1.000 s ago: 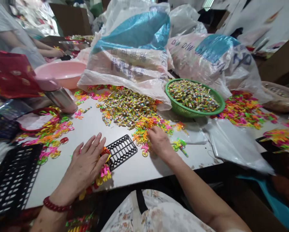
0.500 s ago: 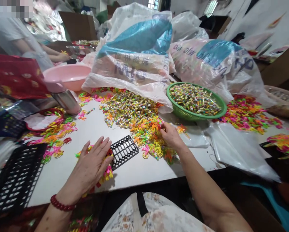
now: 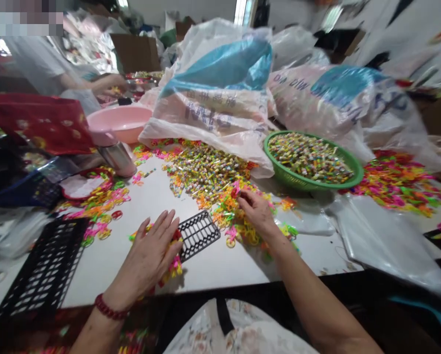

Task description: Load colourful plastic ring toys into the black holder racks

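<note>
My left hand (image 3: 152,255) lies flat, fingers stretched out, over the left end of a black slotted plastic rack (image 3: 200,234). Small bright plastic pieces (image 3: 175,268) poke out from under its palm and fingers. My right hand (image 3: 257,212) is pinched at the near edge of a pile of colourful plastic figures (image 3: 253,236). Between its thumb and fingertips a small red plastic piece (image 3: 235,192) shows, too small to make out in detail. Behind it spreads a heap of small striped tubes (image 3: 209,169).
A green basket (image 3: 316,185) full of tubes stands at the right, near clear plastic bags (image 3: 382,236). Large woven sacks (image 3: 213,93) rise behind. At the left are a black perforated tray (image 3: 43,265), a steel flask (image 3: 119,160) and a pink basin (image 3: 120,118). A co-worker (image 3: 46,64) stands beyond.
My right hand has moved a little left across the pile, still pinched. The left hand stays flat on the rack. The camera view has turned slightly left.
</note>
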Action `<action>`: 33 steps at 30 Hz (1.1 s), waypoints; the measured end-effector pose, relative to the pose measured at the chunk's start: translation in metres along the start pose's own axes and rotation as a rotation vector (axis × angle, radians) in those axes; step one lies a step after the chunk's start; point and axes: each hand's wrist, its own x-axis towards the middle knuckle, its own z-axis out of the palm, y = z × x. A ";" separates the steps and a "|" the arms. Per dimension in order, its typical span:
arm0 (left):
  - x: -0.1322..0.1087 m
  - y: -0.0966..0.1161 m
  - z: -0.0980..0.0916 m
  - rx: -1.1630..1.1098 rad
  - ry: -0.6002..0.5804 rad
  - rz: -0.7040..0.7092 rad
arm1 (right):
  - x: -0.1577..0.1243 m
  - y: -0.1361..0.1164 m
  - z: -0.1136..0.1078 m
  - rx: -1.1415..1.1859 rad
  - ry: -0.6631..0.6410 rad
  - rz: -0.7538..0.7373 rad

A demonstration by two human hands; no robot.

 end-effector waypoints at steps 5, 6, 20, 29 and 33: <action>0.002 0.005 -0.011 -0.072 -0.092 -0.087 | -0.028 -0.017 0.060 0.506 -0.254 0.294; 0.003 0.005 -0.012 -0.087 -0.108 -0.093 | -0.035 -0.020 0.072 0.541 -0.312 0.337; 0.005 0.008 -0.019 -0.170 -0.166 -0.129 | -0.093 -0.023 0.116 0.208 -0.573 0.033; 0.005 0.011 -0.024 -0.194 -0.163 0.100 | -0.091 -0.020 0.119 -0.164 -0.601 -0.212; 0.003 0.010 -0.021 -0.156 -0.152 0.167 | -0.088 -0.025 0.116 -0.195 -0.632 -0.190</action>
